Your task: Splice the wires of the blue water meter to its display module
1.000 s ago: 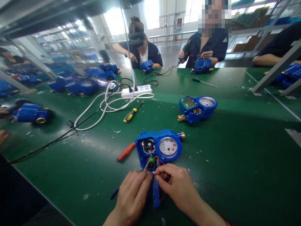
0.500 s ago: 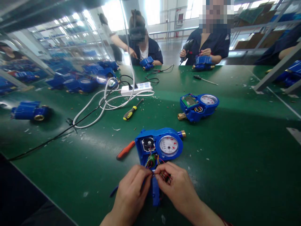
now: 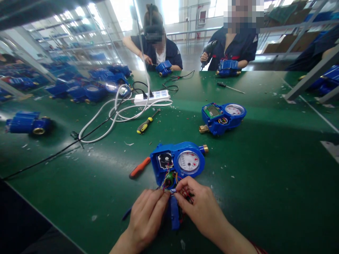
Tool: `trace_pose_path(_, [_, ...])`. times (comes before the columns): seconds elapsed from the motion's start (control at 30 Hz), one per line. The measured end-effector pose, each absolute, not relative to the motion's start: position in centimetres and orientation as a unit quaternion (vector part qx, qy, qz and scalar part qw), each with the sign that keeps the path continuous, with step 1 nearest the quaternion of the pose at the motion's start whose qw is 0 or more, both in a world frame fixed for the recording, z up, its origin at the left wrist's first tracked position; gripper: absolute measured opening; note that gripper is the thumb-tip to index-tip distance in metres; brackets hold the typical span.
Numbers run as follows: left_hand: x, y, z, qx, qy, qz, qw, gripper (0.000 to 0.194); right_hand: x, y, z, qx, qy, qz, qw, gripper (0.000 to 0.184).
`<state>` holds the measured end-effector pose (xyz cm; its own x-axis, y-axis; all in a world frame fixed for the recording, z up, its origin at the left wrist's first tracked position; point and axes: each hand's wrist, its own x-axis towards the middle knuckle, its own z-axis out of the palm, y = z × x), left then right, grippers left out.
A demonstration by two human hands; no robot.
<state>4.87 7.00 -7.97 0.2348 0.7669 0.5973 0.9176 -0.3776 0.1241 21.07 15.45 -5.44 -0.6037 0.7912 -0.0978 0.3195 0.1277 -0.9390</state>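
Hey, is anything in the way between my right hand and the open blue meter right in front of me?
Nothing visible: the right hand is at the wires by the near edge of the open blue meter. The left hand is beside it, not between, and the orange screwdriver lies left of the meter.

The tips of the left fingers (image 3: 156,201) are hidden among thin multicoloured wires (image 3: 186,194); the far-left blue plastic housings (image 3: 18,83) are blurred.
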Motion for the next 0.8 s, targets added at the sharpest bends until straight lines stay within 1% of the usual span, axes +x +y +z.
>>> trace_pose_path(0.07, [5.4, 7.1, -7.2, -0.754, -0.575, -0.307, 0.077, 0.019, 21.0, 15.4, -5.5, -0.390, -0.707, 0.547, 0.220, 0.010])
trace_pose_path(0.2, [6.2, 7.5, -5.3, -0.700, -0.624, -0.338, -0.078, 0.008, 21.1, 15.5, -5.4, -0.388, -0.703, 0.555, 0.216, 0.011])
trace_pose_path(0.27, [6.4, 7.8, -4.7, -0.684, -0.640, -0.331, -0.115, 0.007, 21.1, 15.6, -5.4, -0.383, -0.696, 0.569, 0.213, 0.012])
trace_pose_path(0.33, [6.4, 7.9, -4.5, -0.681, -0.648, -0.316, -0.129, 0.008, 21.1, 15.6, -5.5, -0.374, -0.685, 0.586, 0.216, 0.014])
trace_pose_path(0.4, [6.4, 7.9, -4.6, -0.689, -0.651, -0.298, -0.108, 0.009, 21.0, 15.6, -5.7, -0.364, -0.670, 0.606, 0.227, 0.017])
trace_pose_path(0.43, [6.3, 7.8, -4.9, -0.703, -0.646, -0.289, -0.072, 0.009, 21.0, 15.5, -5.7, -0.359, -0.661, 0.615, 0.236, 0.019])
trace_pose_path(0.5, [6.0, 7.4, -5.5, -0.753, -0.601, -0.268, 0.033, 0.011, 21.0, 15.5, -5.8, -0.354, -0.646, 0.628, 0.252, 0.023])
trace_pose_path(0.57, [5.5, 7.0, -6.2, -0.802, -0.530, -0.244, 0.130, 0.021, 21.0, 15.4, -5.8, -0.356, -0.637, 0.632, 0.261, 0.025])
trace_pose_path(0.6, [5.2, 6.7, -6.5, -0.818, -0.502, -0.233, 0.156, 0.025, 21.1, 15.4, -5.8, -0.358, -0.636, 0.631, 0.262, 0.025])
trace_pose_path(0.67, [4.8, 6.4, -7.0, -0.829, -0.486, -0.221, 0.166, 0.029, 21.1, 15.3, -5.7, -0.362, -0.637, 0.629, 0.259, 0.025])
trace_pose_path(0.73, [4.7, 6.1, -7.2, -0.817, -0.507, -0.229, 0.152, 0.027, 21.2, 15.1, -5.6, -0.363, -0.640, 0.627, 0.255, 0.026])
trace_pose_path(0.8, [4.6, 5.9, -7.0, -0.781, -0.552, -0.260, 0.134, 0.026, 21.5, 14.6, -5.7, -0.370, -0.657, 0.604, 0.260, 0.034])
